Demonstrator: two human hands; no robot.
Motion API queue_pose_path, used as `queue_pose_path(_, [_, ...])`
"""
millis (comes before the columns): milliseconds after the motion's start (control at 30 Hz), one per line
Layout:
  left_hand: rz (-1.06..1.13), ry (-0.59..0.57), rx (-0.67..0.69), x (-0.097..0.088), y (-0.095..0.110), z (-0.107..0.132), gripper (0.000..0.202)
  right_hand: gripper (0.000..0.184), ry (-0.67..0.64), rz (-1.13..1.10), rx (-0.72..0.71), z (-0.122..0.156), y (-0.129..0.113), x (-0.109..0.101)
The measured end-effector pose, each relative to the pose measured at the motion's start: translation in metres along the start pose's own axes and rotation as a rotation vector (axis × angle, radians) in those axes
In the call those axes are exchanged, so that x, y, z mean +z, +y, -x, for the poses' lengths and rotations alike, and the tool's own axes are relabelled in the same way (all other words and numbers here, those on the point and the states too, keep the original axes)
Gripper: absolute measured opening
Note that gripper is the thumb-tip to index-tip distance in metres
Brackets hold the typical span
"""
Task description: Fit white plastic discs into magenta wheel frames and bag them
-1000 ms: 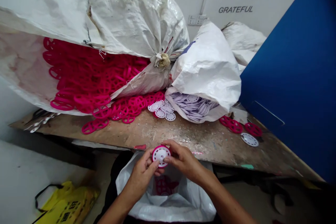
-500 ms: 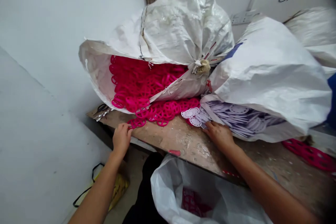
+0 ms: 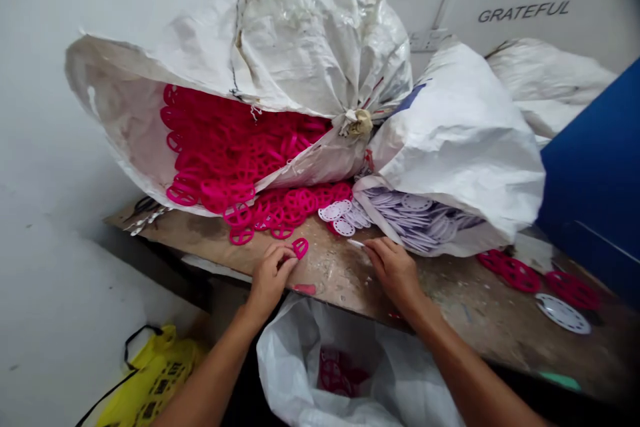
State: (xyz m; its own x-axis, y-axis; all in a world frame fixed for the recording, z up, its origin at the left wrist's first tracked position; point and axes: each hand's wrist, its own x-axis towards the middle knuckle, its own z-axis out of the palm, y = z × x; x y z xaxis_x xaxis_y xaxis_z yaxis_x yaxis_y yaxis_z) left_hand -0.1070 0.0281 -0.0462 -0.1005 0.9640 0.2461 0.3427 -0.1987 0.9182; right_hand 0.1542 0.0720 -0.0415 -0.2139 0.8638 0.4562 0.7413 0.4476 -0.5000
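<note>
My left hand [image 3: 273, 277] pinches a pink openwork disc [image 3: 301, 248] just above the table, in front of the spilled pink discs. My right hand [image 3: 393, 270] grips a white disc [image 3: 355, 243], seen nearly edge-on, by its right end. A wide-mouthed sack [image 3: 120, 77] lies on its side at the left, with a heap of pink discs [image 3: 220, 147] inside and some spilling onto the table. To its right, a second white sack [image 3: 465, 133] holds stacked white discs [image 3: 410, 213]. Several white discs [image 3: 336, 211] with slotted rims lie at its mouth.
Below the table edge [image 3: 345, 303] an open white bag [image 3: 285, 353] has pink pieces [image 3: 335, 370] inside. Larger pink discs [image 3: 520, 275] and a white disc [image 3: 563, 313] lie at the right, near a blue panel [image 3: 595, 180]. A yellow bag [image 3: 155, 377] sits lower left.
My left hand has moved right, drawing one pink disc off the pile. My right hand has pulled back from the white discs with one in its fingers. The view has shifted right.
</note>
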Motion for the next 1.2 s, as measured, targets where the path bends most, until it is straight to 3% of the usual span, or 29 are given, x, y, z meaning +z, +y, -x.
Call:
queue_pose_path(133, [0.754,-0.052,-0.492,0.040,0.023,0.015,0.020,0.028,0.027,-0.652,0.318,0.014,-0.031,0.000])
queue_pose_path(233, [1.013,-0.096,-0.597,0.057,0.033,0.025,0.025,0.031,-0.004,-0.703,0.292,0.026,-0.045,0.003])
queue_pose_path(333, [0.913,-0.064,-0.544,0.066,0.037,0.034,0.030,0.028,0.037,-0.477,0.117,0.036,-0.048,0.008])
queue_pose_path(433, [0.674,-0.065,-0.445,0.069,0.036,0.040,0.035,0.029,0.030,-0.442,0.025,0.041,-0.047,0.009])
queue_pose_path(633, [0.291,-0.089,-0.181,0.065,0.037,0.046,0.032,0.025,-0.154,-0.656,0.253,0.042,-0.052,0.002])
queue_pose_path(767, [0.419,-0.206,-0.296,0.064,0.040,0.050,0.042,0.028,-0.179,-0.843,0.421,0.042,-0.051,-0.004])
queue_pose_path(833, [0.463,-0.278,-0.365,0.063,0.040,0.053,0.051,0.031,-0.224,-0.897,0.428,0.045,-0.050,-0.005])
queue_pose_path(1000, [0.351,-0.289,-0.365,0.060,0.036,0.065,0.046,0.034,-0.350,-0.799,0.294,0.060,-0.048,-0.008])
queue_pose_path(1067, [0.323,-0.356,-0.371,0.056,0.033,0.070,0.043,0.034,-0.430,-0.732,0.239,0.059,-0.045,-0.013])
queue_pose_path(1133, [0.255,-0.470,-0.369,0.049,0.032,0.074,0.042,0.034,-0.491,-0.635,0.151,0.048,-0.039,-0.016])
queue_pose_path(1200, [0.105,-0.517,-0.316,0.035,0.029,0.073,0.043,0.028,-0.442,-0.471,0.078,0.027,-0.029,-0.016])
